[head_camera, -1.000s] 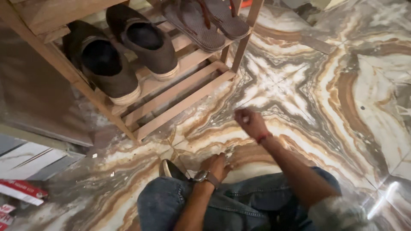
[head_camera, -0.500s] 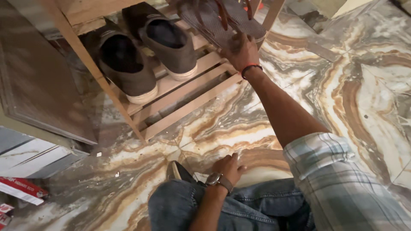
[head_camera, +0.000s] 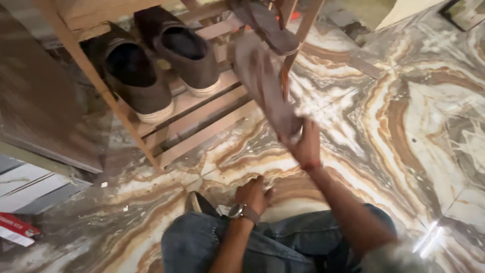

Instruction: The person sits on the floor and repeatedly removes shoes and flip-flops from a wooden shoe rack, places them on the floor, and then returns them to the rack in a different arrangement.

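1. Two knees in blue jeans point(head_camera: 262, 242) fill the bottom of the view.
2. The left hand point(head_camera: 251, 194) has a watch point(head_camera: 237, 211) on its wrist. It rests by the knee, fingers bent down toward the floor point(head_camera: 404, 126). It holds nothing that I can see.
3. One dark shoe tip point(head_camera: 194, 202) pokes out beside the left knee.
4. One flat red and white package point(head_camera: 15, 228) lies on the floor at the far left edge.
5. The right hand point(head_camera: 305, 144) has a red band on its wrist. Its fingers are closed around the end of one brown flip-flop point(head_camera: 265, 83). The flip-flop hangs tilted in the air, just in front of the rack point(head_camera: 202, 108).
6. The wooden rack stands on the marble floor.
7. Two dark slip-on shoes point(head_camera: 156, 65) sit side by side on a shelf.
8. One more flip-flop point(head_camera: 268, 23) lies on the shelf at the right end.
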